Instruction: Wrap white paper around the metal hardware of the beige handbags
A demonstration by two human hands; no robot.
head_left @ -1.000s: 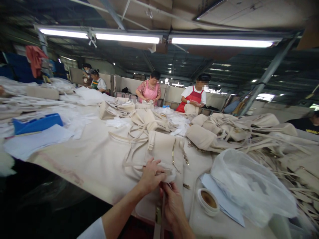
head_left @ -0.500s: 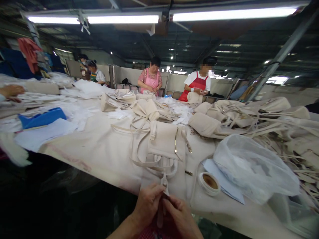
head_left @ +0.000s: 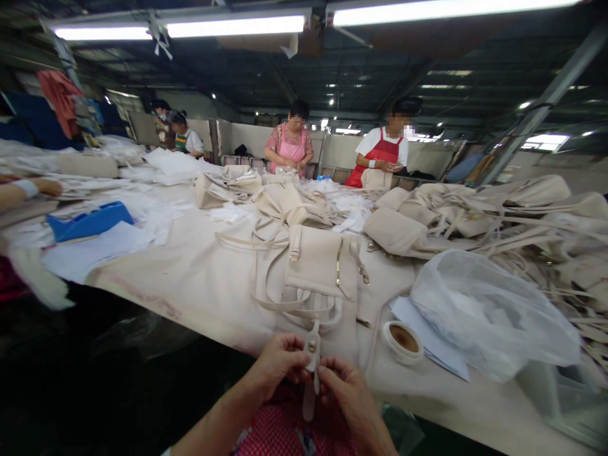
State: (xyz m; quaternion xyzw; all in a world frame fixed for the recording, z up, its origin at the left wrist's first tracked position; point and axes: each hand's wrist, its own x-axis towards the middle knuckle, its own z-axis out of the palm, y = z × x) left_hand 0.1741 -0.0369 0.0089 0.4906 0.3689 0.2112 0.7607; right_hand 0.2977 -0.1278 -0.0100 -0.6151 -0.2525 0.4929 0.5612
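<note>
A cream bag [head_left: 316,256] with a gold zip lies on the table just beyond my hands, its long straps looped around it. From its near side a strap with a small gold fitting [head_left: 312,347] reaches toward me. My left hand [head_left: 284,360] pinches this strap from the left, close to the fitting. On the other side my right hand [head_left: 342,381] has thumb and fingers closed on a narrow part of the same strap. A pale strap end hangs below, between the hands, over patterned pink cloth.
A round tub [head_left: 403,342] of brown stuff stands right of my hands, beside white sheets [head_left: 430,335] and a clear plastic bag [head_left: 494,310]. Cream bags [head_left: 475,215] are heaped at right. A blue holder [head_left: 90,221] lies left. Several co-workers stand across the table; another person's arm [head_left: 28,189] reaches in.
My hands have moved apart slightly and show more of the strap and its gold fitting. At far left, the other person's arm has come further into view.
</note>
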